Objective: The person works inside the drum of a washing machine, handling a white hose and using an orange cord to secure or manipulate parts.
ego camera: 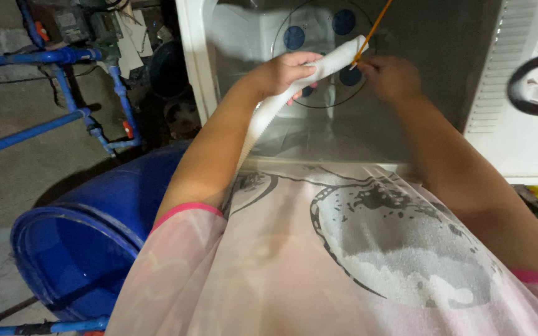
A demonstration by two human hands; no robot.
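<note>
Left hand: the left hand [284, 70] is closed around the upper end of a white corrugated hose [269, 112], fingers wrapped over it, held up in front of the machine.
Right hand: the right hand [388, 76] is pinched on a thin orange rod [373, 28] close to where it meets the hose mouth.
Hose: it is raised at chest height and trails down past the left forearm — its lower end is hidden behind the shirt.
Rod: slanted up and to the right, its lower tip at or just inside the hose opening; which cannot be told.
Step in hand: the rod appears to be worked into the hose end — probing or clearing, by judgement.
Next move: a steady hose grip and a rod kept in line with the bore would be called for.
Surroundings: a white machine casing [518, 137] stands behind the hands; a blue barrel [94, 230] and blue pipes [26, 134] lie to the left.
</note>
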